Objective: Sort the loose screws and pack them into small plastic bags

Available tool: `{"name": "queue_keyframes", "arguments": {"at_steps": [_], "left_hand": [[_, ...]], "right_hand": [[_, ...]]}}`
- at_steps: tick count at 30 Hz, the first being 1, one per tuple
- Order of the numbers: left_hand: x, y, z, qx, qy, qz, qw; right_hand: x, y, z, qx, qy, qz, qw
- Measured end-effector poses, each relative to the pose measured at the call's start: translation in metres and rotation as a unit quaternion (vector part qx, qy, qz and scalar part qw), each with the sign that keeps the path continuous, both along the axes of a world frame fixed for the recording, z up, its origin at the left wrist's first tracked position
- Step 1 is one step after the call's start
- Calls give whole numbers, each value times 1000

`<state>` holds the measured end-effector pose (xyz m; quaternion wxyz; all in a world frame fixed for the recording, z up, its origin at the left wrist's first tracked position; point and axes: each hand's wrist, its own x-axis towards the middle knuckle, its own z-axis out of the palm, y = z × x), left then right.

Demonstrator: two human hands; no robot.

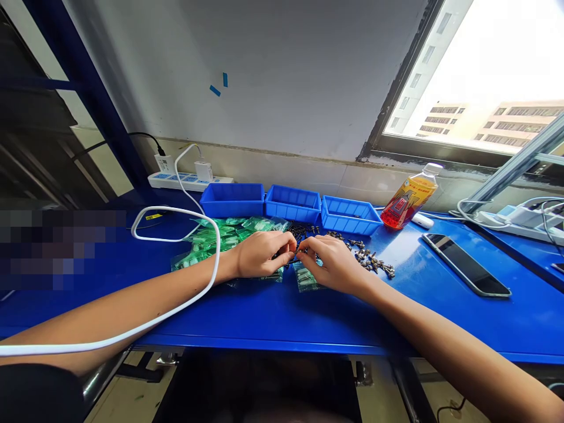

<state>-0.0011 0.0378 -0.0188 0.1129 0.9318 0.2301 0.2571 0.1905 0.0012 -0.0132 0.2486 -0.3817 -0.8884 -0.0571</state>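
left hand point(267, 254) and right hand point(332, 262) almost meet, fingertips pinched around small piece point(296, 252), too tiny to identify; screws point(374, 262), green packets point(220, 238) beside.

The person's left hand point(267, 254) and right hand point(332, 264) are bare, with slim fingers and narrow wrists. The left forearm point(145, 302) and right forearm point(418, 320) are bare too as far as they show, smooth and slender, each widening gradually from the wrist. A smooth white cable point(217, 244) runs along and over the left forearm in a loose curve. Below the front edge of the bench point(264, 317), near its middle, lies a broad black area point(259, 388), too dark to tell whether it is clothing or a seat.
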Motion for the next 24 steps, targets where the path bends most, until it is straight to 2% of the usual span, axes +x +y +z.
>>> {"name": "queue_keyframes", "arguments": {"at_steps": [8,24], "left_hand": [[0,1,0,3,16,16,1000],[0,1,-1,25,9,4,1000]], "right_hand": [[0,-1,2,-13,1,-11,1000],[-1,0,0,7,-7,-11,1000]]}}
